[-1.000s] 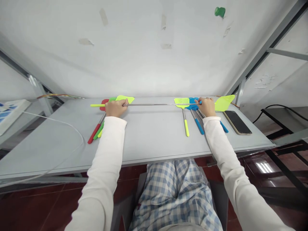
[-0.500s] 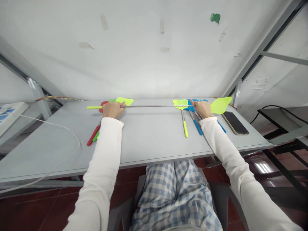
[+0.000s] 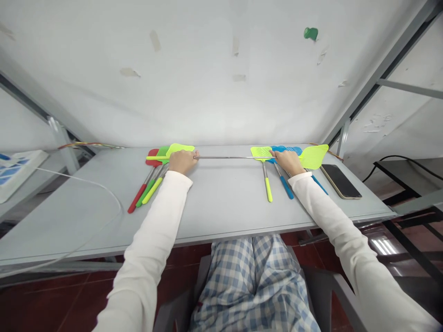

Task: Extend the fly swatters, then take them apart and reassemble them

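A yellow-green fly swatter (image 3: 228, 157) with a telescopic metal shaft is held level across the table, above its far part. My left hand (image 3: 182, 162) is closed around its handle side, the handle end sticking out to the left. Near the mesh head (image 3: 313, 157), my right hand (image 3: 289, 161) grips the other end of the shaft. Left of centre lie a red fly swatter (image 3: 137, 198), a green one (image 3: 146, 192) and a yellow-green one (image 3: 152, 190). Under and beside my right hand are another yellow-green swatter (image 3: 267, 189) and blue swatters (image 3: 286, 187), partly covered.
A smartphone (image 3: 341, 181) lies at the right of the grey table (image 3: 221, 203). A white cable (image 3: 100, 185) crosses the left side. Thin coloured wires (image 3: 86, 144) run along the back. A white wall (image 3: 207, 101) rises behind, and metal frame posts (image 3: 62, 143) flank the table.
My left hand has moved right with the handle, closer to my right hand, and the shaft between them is shorter. The swatters at left are now less covered. Both hands keep their grip.
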Demonstrator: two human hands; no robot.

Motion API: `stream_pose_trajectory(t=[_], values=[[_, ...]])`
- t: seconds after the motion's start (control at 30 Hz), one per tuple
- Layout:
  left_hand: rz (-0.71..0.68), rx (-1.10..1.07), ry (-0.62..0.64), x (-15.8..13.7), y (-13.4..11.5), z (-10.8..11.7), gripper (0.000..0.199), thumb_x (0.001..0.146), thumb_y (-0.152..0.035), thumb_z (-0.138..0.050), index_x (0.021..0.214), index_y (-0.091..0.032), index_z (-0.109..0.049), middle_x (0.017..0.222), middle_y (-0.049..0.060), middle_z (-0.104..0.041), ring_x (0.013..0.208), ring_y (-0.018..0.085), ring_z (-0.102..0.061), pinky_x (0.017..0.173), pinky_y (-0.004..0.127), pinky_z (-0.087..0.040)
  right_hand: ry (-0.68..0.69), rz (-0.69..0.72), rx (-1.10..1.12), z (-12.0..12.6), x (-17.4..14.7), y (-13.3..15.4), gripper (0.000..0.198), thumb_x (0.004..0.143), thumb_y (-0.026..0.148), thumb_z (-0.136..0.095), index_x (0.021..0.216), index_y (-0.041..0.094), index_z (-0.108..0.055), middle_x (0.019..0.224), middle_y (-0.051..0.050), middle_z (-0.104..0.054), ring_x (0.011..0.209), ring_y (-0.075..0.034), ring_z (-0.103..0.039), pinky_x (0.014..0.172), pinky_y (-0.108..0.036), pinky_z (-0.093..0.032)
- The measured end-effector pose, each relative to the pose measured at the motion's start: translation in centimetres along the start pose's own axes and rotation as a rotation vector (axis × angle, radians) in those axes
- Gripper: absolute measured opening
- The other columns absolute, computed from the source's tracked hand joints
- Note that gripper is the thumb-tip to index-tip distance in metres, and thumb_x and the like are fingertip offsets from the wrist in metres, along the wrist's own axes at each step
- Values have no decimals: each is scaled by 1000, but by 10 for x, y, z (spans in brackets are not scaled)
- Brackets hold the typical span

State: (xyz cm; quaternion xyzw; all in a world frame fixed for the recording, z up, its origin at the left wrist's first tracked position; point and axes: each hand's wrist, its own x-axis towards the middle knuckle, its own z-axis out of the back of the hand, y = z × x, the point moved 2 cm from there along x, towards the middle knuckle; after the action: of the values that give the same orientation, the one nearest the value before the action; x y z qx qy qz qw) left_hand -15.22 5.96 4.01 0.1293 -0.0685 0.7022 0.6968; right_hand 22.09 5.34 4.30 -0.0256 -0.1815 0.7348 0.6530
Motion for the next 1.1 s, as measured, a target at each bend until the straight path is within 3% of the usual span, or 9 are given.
stream_pose_trajectory(t=[0.27, 0.4, 0.83, 1.1], values=[[-71, -68, 33, -4, -38, 0, 73, 94, -50, -15, 107, -8, -73, 97, 25, -71, 96, 35, -65, 76, 40, -42, -1, 45, 6, 22, 0, 29, 61, 102, 43, -15, 101, 14, -69, 90, -17, -72, 88, -26, -70, 66, -28, -38], [-104, -69, 61, -8, -45, 0, 75, 94, -52, -13, 106, -9, -74, 96, 25, -71, 95, 35, -66, 77, 41, -43, 12, 75, 10, 26, -1, 45, 59, 102, 42, -16, 98, 15, -69, 89, -16, -72, 87, -26, -70, 63, -27, -37], [-200, -108, 93, -24, -85, 6, 70, 97, -49, -17, 106, -8, -73, 96, 24, -71, 94, 33, -68, 77, 40, -46, -24, 185, 56, 33, 0, 96, 65, 102, 41, -12, 95, 9, -69, 84, -20, -71, 86, -27, -69, 60, -28, -36], [-196, -132, 87, -29, -91, 7, 56, 96, -35, -25, 101, -9, -74, 96, 22, -71, 94, 30, -68, 76, 37, -44, -38, 223, 93, 41, -6, 121, 68, 102, 40, -9, 97, 10, -69, 85, -19, -72, 82, -24, -69, 60, -28, -36]])
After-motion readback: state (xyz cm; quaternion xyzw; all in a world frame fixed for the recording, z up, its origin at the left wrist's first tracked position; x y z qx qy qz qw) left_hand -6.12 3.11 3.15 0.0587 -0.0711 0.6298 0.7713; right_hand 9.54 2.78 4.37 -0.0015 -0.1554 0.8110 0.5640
